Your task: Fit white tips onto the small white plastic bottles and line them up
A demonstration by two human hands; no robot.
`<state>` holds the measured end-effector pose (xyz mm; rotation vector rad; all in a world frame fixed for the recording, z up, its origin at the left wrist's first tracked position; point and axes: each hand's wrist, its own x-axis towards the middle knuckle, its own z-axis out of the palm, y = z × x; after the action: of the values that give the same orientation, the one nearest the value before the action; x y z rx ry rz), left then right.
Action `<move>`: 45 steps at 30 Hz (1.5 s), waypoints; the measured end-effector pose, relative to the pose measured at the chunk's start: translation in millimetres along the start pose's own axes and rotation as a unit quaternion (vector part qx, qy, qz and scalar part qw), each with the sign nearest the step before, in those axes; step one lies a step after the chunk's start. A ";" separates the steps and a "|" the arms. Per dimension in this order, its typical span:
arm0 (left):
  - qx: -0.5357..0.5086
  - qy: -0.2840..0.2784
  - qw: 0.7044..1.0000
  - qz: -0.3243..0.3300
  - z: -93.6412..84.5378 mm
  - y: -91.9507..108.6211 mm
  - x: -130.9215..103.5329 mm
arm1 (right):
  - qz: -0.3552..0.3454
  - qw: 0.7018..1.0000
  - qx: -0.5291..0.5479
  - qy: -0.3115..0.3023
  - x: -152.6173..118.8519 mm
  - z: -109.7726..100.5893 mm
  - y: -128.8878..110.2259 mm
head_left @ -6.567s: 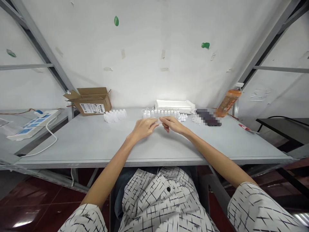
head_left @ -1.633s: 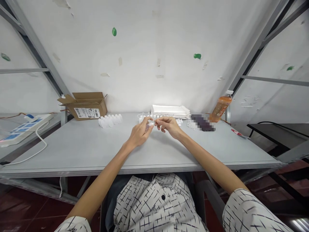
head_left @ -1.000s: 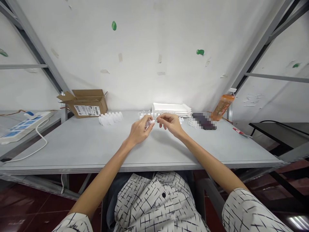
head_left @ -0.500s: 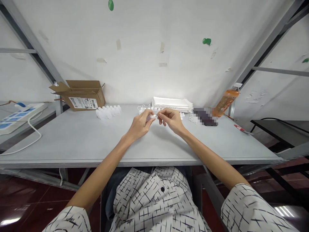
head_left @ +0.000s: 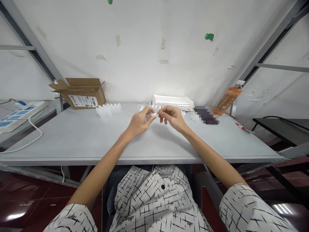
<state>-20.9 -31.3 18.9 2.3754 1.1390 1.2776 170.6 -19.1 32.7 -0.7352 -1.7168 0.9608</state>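
Observation:
My left hand pinches a small white translucent piece between thumb and fingers, over the middle of the grey table. Close beside it on the right, my right hand has its thumb and index finger pressed together at the tip of that piece. What those fingertips grip is too small to make out. Behind the hands, partly hidden by them, lie more small white pieces with loops. Several white translucent pieces stand in rows to the left.
An open cardboard box stands at the back left. White stacked packets lie against the wall. To the right are white strings, a dark blurred object and a leaning orange bottle. A power strip lies far left.
The piece in my left hand is tilted a little differently and shows more between the fingers. Both hands stay close together. The view has shifted slightly.

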 end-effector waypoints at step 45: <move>0.068 -0.095 0.985 -0.124 -59.2 -41.3 3.0 | -0.062 0.840 -0.538 -0.024 67.3 17.4 47.2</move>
<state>-88.2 -10.8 35.3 2.2981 1.4454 0.8988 134.3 55.6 19.8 -1.2688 -2.2735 -0.1935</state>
